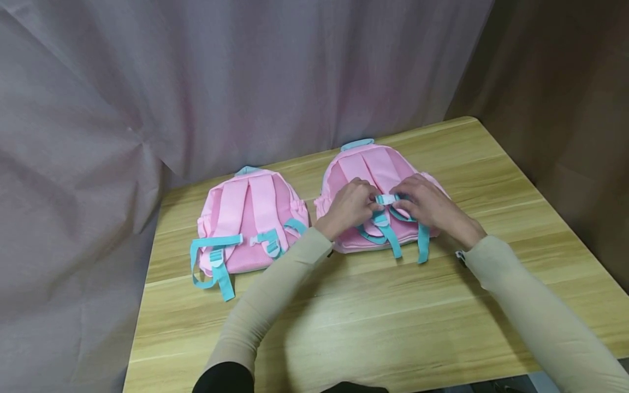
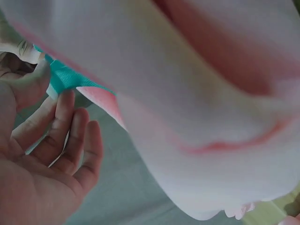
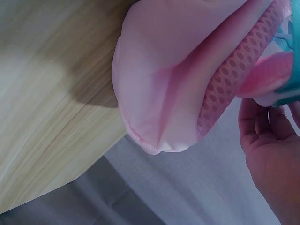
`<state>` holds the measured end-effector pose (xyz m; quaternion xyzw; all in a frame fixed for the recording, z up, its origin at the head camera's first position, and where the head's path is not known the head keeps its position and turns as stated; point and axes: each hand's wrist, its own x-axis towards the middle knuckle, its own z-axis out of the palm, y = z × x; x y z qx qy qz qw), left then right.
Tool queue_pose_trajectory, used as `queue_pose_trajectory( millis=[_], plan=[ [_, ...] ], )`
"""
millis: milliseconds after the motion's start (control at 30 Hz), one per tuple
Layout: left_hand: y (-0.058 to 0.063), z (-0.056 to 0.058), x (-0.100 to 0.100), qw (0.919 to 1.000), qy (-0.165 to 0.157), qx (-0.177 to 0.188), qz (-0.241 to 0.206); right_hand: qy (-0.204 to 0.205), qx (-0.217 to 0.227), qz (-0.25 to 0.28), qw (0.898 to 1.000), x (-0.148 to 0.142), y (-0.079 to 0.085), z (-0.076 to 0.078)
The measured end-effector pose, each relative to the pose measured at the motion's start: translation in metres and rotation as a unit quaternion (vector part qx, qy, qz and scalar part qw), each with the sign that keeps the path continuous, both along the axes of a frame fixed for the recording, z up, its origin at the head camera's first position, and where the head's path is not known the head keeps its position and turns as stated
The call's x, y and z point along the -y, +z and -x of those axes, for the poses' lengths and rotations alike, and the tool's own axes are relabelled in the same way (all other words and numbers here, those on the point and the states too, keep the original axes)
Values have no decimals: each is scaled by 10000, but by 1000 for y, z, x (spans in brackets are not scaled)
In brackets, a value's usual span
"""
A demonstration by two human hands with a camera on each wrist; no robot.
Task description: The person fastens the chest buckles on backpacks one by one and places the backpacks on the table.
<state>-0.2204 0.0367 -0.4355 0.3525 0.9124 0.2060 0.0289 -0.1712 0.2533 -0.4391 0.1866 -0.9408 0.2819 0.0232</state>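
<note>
Two small pink backpacks lie on the table with their shoulder straps up. Over the right backpack [image 1: 344,174], a white side-release buckle [image 1: 387,199] on teal webbing sits between both hands. My left hand [image 1: 352,204] pinches the webbing at the buckle's left end; in the left wrist view, thumb and fingers meet on the teal strap [image 2: 68,77] while the other fingers fan out. My right hand [image 1: 427,203] grips the buckle's right end. Its fingertips are partly hidden behind teal webbing [image 3: 294,61] in the right wrist view. Loose teal strap ends [image 1: 423,243] hang below.
The left backpack [image 1: 236,207] lies close beside, its teal straps [image 1: 223,278] loose and a white buckle piece [image 1: 254,240] showing. Both rest on a wood-grain table [image 1: 383,322]. A grey curtain [image 1: 275,82] stands behind the table, with a brown surface [image 1: 565,109] at right.
</note>
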Motion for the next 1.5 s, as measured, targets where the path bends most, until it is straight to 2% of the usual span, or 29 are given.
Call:
queue_pose_trajectory(
  millis=[167, 367, 667, 833, 1000, 1167, 1300, 1500],
  plan=[
    [0, -1, 4, 9997, -147, 38, 164, -5, 205, -241, 9995, 2, -1, 0],
    [2, -2, 10, 9986, -356, -124, 369, -35, 314, -435, 9986, 5, -2, 1],
    [5, -7, 28, 9979, -454, -153, 439, -50, 418, -545, 9976, 9, -1, 1],
    [7, -9, 41, 9980, -436, -144, 430, -66, 263, -292, 9992, 15, 0, -1],
    [13, -11, 55, 9982, -366, -64, 474, -96, -202, 132, 9997, 29, 5, -4],
    [17, -13, 76, 9987, -256, 60, 431, 77, -583, 430, 9973, 50, 12, -9],
    [20, -14, 97, 9992, -195, 74, 331, 220, -540, 473, 9972, 71, 17, -12],
    [25, -11, 135, 9992, 144, -143, 357, 557, -526, 628, 9951, 108, 21, -14]
  ],
)
